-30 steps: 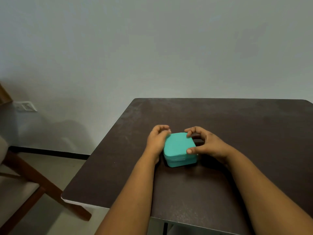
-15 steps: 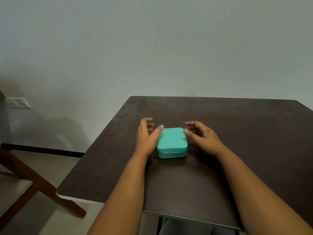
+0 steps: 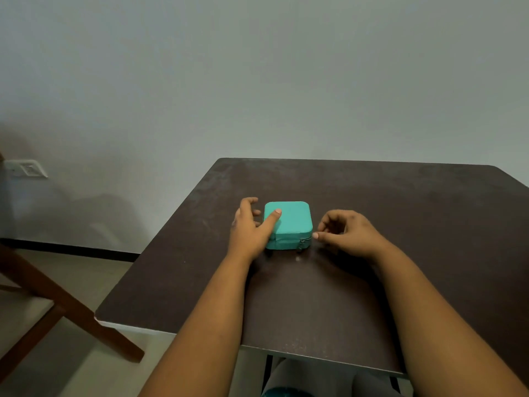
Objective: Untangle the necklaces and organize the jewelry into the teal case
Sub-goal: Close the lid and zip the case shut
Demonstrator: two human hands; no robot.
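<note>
Left fingers (image 3: 249, 209) loosely on closed, flat teal case (image 3: 289, 224); right fingers (image 3: 329, 224) curled, empty; zipper pull (image 3: 301, 244) near-facing.

The small square teal case (image 3: 289, 222) has a matt, faintly grained covering that looks like faux leather, with a stitched seam round its lid. At its near right corner hangs a small metal zip pull (image 3: 301, 244), dull grey. The case sits on a dark brown laminate tabletop (image 3: 400, 213), smooth with a soft sheen and pale scuffing. Left of the tabletop stands a reddish-brown wooden chair frame (image 3: 65, 305), smooth and satin-finished.
</note>
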